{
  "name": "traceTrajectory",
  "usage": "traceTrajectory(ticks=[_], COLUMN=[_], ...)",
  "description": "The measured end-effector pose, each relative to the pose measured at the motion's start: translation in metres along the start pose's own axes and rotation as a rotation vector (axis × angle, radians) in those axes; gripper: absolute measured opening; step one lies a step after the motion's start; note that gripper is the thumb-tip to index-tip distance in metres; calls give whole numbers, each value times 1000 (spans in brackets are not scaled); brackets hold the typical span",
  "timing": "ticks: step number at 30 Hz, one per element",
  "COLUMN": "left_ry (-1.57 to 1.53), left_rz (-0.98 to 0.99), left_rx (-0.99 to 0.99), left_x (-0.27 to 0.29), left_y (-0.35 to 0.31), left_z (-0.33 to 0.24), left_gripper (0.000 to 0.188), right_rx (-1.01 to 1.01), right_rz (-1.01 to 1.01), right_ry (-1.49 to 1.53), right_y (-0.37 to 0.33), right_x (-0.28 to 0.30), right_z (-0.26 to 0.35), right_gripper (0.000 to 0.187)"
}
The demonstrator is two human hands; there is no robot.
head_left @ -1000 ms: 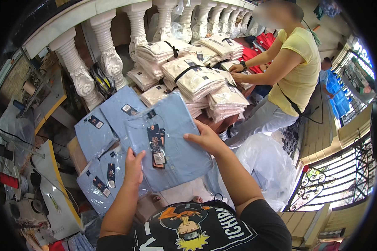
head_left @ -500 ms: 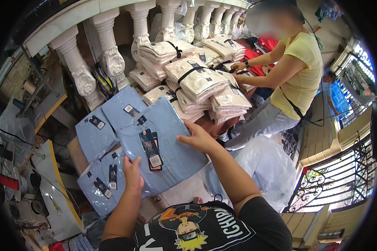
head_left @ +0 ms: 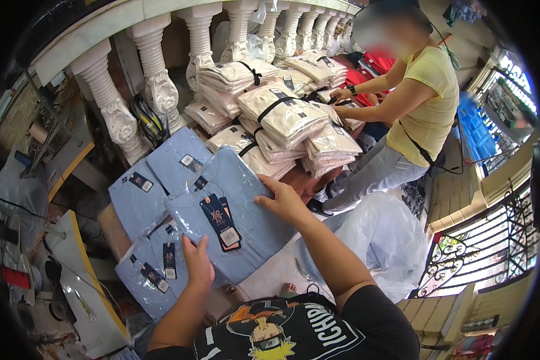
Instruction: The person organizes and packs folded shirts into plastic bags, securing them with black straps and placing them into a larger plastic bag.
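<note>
Between my hands is a folded light-blue shirt (head_left: 258,240) in a clear plastic bag, raised at a slant over other packed shirts. Dark hang tags (head_left: 221,221) with orange ones beneath lie on its front. My left hand (head_left: 199,264) is closed on the lower left edge, thumb uppermost. At the upper right edge, my right hand (head_left: 280,204) grips the bag with the thumb on top and the other fingers partly hidden underneath. More bagged blue shirts with dark tags (head_left: 139,201) lie to the left, and two tagged ones (head_left: 141,267) overlap near my left wrist.
Bundles of cream packed garments (head_left: 282,114), tied with black bands, are piled ahead. A person in a yellow top (head_left: 429,90) handles bundles at the far right. A large clear plastic bag (head_left: 372,240) lies right. Sewing tables (head_left: 81,282) stand left; a white balustrade (head_left: 156,78) runs behind.
The held shirt's tags have shifted slightly right and down, and my left hand sits a little lower with its fingers closer in. Both hands keep hold of the bag.
</note>
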State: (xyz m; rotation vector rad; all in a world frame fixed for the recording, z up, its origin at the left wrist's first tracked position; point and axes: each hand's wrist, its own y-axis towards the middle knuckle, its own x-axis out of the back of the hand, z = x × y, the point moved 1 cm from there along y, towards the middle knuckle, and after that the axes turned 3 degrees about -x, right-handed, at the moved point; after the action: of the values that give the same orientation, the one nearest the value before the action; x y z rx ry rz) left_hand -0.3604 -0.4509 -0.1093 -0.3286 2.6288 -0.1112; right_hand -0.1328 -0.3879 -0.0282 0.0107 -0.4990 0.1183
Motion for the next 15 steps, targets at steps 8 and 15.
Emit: traceTrajectory(ticks=[8, 15], left_ry=[233, 597], left_rz=[-70, -292], left_rx=[-38, 100], left_x=[3, 41], left_y=[8, 30], left_z=[21, 92], left_gripper=[55, 66], right_rx=[-48, -69], right_rz=[-70, 99], right_ry=[-63, -236], right_y=[10, 36], right_x=[-18, -40], right_z=[-33, -107], right_gripper=[54, 59])
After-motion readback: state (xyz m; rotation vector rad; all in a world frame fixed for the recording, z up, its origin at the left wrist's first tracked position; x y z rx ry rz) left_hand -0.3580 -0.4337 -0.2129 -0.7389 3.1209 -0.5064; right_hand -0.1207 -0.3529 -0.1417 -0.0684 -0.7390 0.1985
